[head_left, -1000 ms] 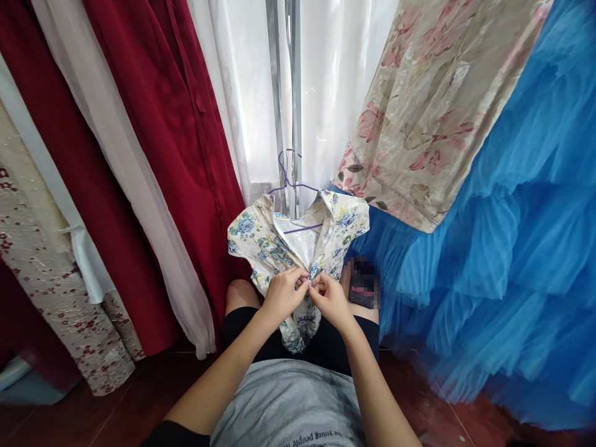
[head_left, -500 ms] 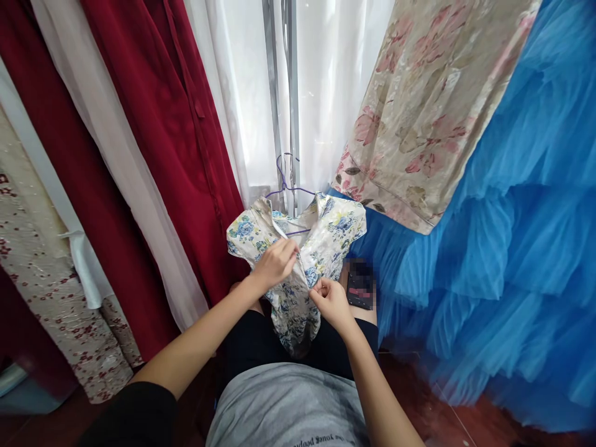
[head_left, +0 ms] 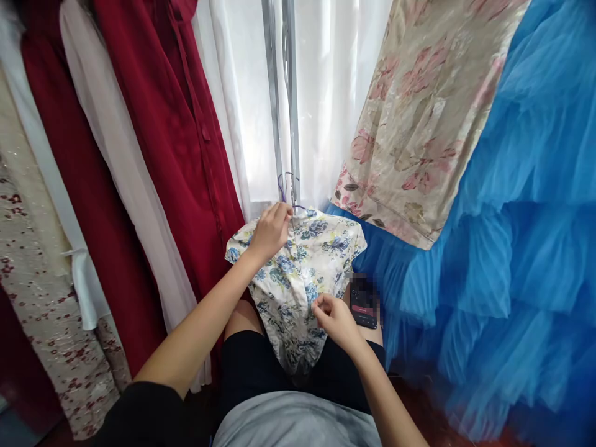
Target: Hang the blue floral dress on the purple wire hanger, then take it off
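Note:
A white sleeveless dress (head_left: pixel 279 273) with blue and yellow flowers hangs from a purple wire hanger (head_left: pixel 280 185), its lower part falling between the thighs. My left hand (head_left: pixel 271 231) is closed in a pinch at the top of the dress's middle seam, beside the neckline. The zipper pull in that pinch is hidden by the fingers. Lower on the same seam, my right hand (head_left: pixel 338 316) has thumb and fingers curled together on the cloth. The seam (head_left: pixel 298 257) between the hands lies closed.
Dark red gowns (head_left: pixel 153 124) hang at left, and a beige floral dress (head_left: pixel 414 136) at right. Blue layered tulle (head_left: pixel 503 248) fills the far right. A metal pole (head_left: pixel 293 112) stands before the white curtain (head_left: pixel 326 93). A phone (head_left: pixel 364 307) rests on the right thigh.
My left hand has moved up the seam to the neckline, and the V-shaped opening has closed. The right hand stays low on the seam. The view has shifted slightly.

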{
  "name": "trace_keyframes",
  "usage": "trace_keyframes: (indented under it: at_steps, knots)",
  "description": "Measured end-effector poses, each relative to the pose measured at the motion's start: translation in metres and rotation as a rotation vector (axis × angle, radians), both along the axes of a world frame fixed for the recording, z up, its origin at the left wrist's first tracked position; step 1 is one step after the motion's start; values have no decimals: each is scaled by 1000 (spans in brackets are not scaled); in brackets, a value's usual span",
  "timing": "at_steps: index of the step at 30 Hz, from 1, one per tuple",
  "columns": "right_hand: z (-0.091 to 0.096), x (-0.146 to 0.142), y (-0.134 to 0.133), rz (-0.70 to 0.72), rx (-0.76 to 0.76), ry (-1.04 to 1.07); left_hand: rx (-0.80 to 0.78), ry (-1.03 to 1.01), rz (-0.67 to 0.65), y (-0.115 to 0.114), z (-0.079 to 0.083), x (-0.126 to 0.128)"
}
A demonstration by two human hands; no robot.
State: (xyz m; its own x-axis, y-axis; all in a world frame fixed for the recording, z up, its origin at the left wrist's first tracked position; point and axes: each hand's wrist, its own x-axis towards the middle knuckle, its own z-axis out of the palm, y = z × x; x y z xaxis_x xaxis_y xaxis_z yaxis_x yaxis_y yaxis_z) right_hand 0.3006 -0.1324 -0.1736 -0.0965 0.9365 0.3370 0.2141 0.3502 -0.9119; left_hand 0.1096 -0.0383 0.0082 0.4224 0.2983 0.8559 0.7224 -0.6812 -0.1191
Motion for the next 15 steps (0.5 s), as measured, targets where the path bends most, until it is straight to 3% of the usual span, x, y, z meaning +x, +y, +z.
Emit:
trace_keyframes:
  at_steps: [5, 8, 11, 15]
  knots:
    - [84, -23, 45, 150, 145, 183, -127, 27, -136, -16, -2, -6]
    - [131, -41, 78, 274, 100, 325, -175, 77, -162, -17, 1, -11]
    - [150, -52, 95, 330, 96, 370, -230, 48, -183, -16, 4, -17]
    - [147, -55, 94, 277, 180, 344, -322, -64, -326, -14, 5, -26]
